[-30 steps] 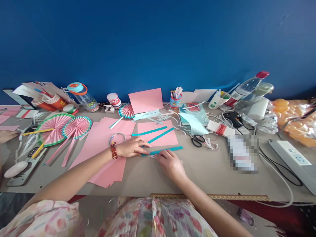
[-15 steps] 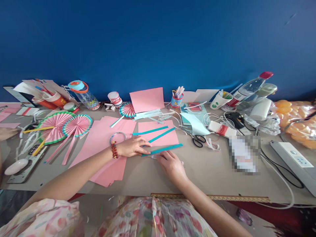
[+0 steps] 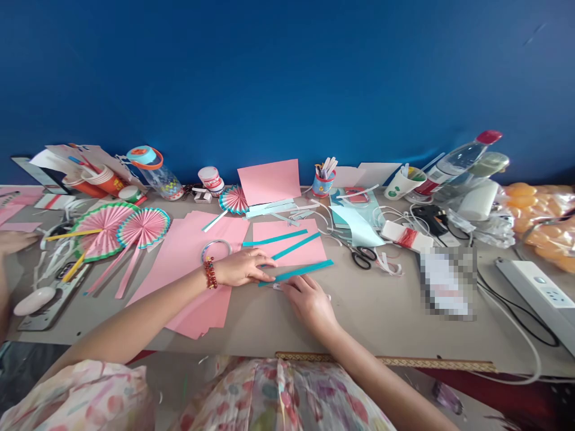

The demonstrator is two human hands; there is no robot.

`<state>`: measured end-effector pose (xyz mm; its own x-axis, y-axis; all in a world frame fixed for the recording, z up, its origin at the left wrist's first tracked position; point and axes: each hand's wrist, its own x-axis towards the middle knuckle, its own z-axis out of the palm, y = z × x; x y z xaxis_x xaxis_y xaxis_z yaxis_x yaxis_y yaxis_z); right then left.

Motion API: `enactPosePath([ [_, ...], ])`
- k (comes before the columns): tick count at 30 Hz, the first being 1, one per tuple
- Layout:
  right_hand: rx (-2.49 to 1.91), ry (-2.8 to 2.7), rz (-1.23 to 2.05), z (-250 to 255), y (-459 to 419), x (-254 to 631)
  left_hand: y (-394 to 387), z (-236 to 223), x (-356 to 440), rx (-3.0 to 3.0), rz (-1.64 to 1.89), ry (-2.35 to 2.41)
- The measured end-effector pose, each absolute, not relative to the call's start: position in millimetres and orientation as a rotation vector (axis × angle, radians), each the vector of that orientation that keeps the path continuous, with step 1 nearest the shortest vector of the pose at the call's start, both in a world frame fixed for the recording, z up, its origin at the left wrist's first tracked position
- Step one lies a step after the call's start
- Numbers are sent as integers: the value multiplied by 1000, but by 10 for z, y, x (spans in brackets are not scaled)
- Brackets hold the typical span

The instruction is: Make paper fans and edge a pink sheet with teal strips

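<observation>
A narrow, flat teal paper strip (image 3: 308, 269) lies slantwise on the counter (image 3: 381, 311), its right end angled toward the back edge, partly covered near its left end. Just on its front-edge side lies a small whitish object (image 3: 276, 287), mostly hidden.

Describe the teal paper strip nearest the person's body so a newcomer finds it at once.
Below the blue wall, a grey tabletop holds a small pink sheet lying flat just beyond the right hand. The nearest strip slants along that sheet's near edge, its left end by the left hand. Unlike the two other teal strips, mostly over pink, it lies mainly on grey.
</observation>
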<state>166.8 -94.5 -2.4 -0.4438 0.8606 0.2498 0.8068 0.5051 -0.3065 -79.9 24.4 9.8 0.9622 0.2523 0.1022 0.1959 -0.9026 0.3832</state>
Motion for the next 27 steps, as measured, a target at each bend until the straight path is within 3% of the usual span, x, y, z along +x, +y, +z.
enactPosePath([
  [27, -1193, -2438, 231, -96, -1100, 1607, 210, 127, -791, 2699, 244, 353],
])
